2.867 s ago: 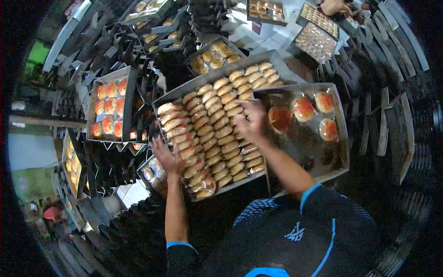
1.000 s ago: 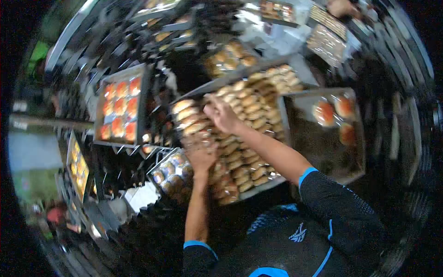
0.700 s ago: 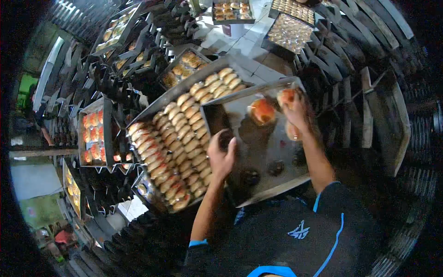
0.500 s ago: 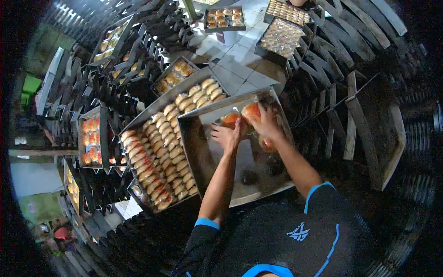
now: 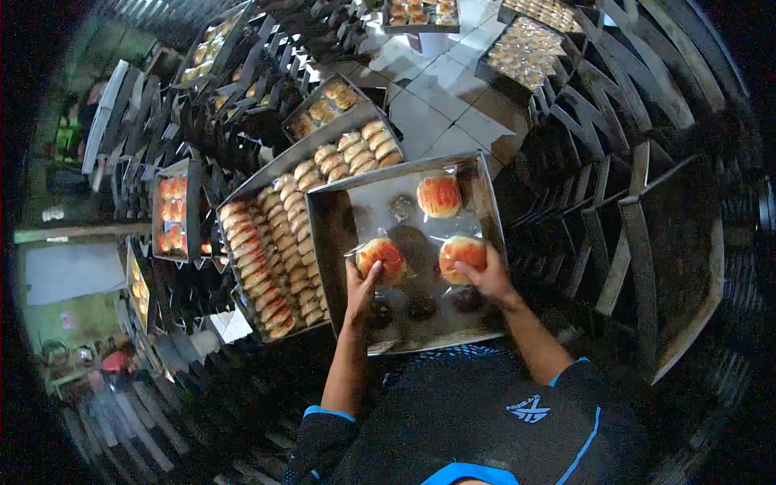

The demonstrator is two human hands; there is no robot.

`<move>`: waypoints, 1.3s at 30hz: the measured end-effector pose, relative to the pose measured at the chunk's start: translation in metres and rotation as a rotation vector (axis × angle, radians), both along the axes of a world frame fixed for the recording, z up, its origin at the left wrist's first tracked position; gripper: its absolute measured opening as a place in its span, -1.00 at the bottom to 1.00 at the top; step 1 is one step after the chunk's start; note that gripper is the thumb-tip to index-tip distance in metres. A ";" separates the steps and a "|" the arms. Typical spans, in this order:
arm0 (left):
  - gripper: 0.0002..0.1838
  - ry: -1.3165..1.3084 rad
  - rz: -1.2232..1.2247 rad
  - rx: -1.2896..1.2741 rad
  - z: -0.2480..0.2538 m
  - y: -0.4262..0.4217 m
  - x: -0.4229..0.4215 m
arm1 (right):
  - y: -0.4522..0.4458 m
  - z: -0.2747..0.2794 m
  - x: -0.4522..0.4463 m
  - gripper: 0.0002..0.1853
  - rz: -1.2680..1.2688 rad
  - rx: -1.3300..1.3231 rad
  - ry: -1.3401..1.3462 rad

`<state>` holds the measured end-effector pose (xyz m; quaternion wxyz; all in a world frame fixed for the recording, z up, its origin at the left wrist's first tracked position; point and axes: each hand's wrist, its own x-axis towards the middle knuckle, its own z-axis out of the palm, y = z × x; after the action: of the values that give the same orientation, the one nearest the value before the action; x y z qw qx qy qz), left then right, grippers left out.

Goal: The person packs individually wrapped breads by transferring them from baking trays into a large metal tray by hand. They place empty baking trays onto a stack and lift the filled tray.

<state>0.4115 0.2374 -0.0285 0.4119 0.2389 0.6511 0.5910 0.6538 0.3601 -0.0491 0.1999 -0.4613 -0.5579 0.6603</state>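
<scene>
Red-topped, the left bun (image 5: 381,259) lies at nine o'clock in a metal tray (image 5: 356,323), the left hand (image 5: 360,283) part-closed on it, thumb on top. At three o'clock the right hand (image 5: 491,279) curls likewise round the right bun (image 5: 461,259). A third wrapped bun (image 5: 439,196) sits at one. Toward ten, the tray overlaps a packed bun tray (image 5: 271,176), hiding part; trays (image 5: 675,234) crowd two to three.

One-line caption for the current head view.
Left hand holds one wrapped bun, right hand another, at a shallow tray; rows of buns alongside.
</scene>
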 end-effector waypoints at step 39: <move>-0.19 0.757 -0.273 -0.742 0.030 -0.256 -0.204 | -0.219 -0.044 -0.389 -0.38 0.551 -0.435 -0.414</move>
<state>0.2071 -0.0189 0.0013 0.2783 0.3558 0.8818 0.1357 0.2643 0.1413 -0.0936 -0.2032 -0.4491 -0.5365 0.6850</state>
